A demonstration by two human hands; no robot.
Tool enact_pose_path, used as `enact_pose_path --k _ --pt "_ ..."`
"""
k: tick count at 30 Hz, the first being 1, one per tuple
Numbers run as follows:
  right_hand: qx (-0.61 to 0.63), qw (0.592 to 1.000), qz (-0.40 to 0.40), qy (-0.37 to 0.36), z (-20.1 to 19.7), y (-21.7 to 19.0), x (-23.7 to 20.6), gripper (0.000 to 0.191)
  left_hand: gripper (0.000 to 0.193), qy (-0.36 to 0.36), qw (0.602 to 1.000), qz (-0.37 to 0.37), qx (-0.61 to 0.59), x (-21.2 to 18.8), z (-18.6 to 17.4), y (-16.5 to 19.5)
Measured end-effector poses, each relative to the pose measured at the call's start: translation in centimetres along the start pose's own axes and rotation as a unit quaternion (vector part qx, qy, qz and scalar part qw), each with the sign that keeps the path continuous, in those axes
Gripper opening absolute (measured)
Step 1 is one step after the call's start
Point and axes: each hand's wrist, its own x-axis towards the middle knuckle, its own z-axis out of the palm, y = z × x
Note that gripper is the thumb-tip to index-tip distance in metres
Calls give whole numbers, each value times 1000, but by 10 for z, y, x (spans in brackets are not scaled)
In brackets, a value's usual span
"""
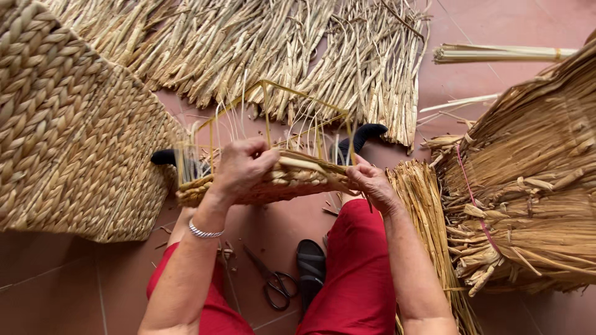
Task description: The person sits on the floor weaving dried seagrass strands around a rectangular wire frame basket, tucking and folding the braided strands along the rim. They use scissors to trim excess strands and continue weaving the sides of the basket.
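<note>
Weaving goes best kept tight: left hand clamps the braided row of the half-woven basket at frame centre, right hand pinching the strand end taut against the wire frame.

A large finished woven basket lies on its side at the left on the reddish tiled floor; loose braided straw strands spread across the top; a tied bundle of pale reeds lies at upper right; a heap of dried straw fills the right; black-handled scissors lie just beside a black sandal.
</note>
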Motion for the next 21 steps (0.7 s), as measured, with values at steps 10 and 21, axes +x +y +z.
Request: enact_pose_path --k 10,21 --pt "-411 843 -327 116 85 -49 -116 20 11 6 963 -94 -254 -157 -53 -92" --pt "-481 828 -261 124 114 -33 -187 28 27 150 985 -36 -81 -232 -31 -83"
